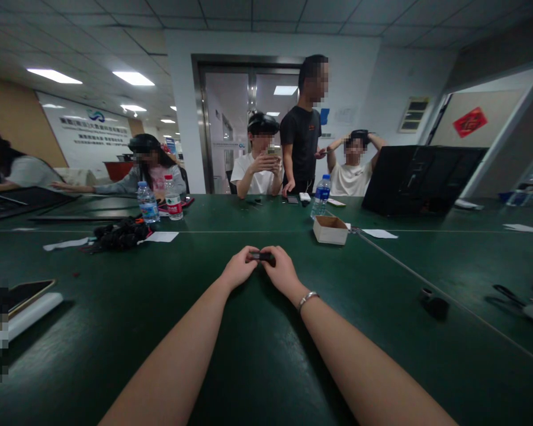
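Observation:
Both my arms stretch forward over a dark green table. My left hand and my right hand meet in the middle and pinch a small dark object between their fingertips, one hand at each end. What the object is I cannot make out. A metal bracelet sits on my right wrist. Both hands are closed around the object and rest close to the tabletop.
A small cardboard box stands beyond my hands, with water bottles, a heap of black items, paper slips and an open black case. A phone lies at the left. Several people sit or stand across the table.

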Available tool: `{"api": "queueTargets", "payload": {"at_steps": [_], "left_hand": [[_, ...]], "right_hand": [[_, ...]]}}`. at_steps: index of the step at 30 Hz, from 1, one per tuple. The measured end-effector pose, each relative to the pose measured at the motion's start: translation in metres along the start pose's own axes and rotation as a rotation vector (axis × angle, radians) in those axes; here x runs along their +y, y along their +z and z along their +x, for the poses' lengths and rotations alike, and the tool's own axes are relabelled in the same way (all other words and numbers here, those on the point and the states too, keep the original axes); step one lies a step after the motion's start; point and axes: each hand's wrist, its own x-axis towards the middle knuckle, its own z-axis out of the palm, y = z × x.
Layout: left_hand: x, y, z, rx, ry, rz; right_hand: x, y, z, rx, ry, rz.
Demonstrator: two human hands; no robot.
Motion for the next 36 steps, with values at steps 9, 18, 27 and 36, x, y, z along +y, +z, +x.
{"api": "queueTargets", "payload": {"at_steps": [9,18,27,36], "left_hand": [[0.008,-0.006,-0.004,-0.007,-0.025,0.085],[0.007,-0.003,0.0,0.077,0.049,-0.199],[0.002,-0.004,0.001,-0.011,-0.033,0.135],[0.001,-0.002,0.001,0.019,0.059,-0.077]], "right_hand": [[0.001,0.001,0.0,-0.033,-0.013,0.015],[-0.001,0.0,0.0,-0.047,-0.006,0.004],[-0.006,-0.002,-0.002,-0.062,-0.02,0.001],[0.0,-0.001,-0.001,-0.025,-0.007,0.012]]}}
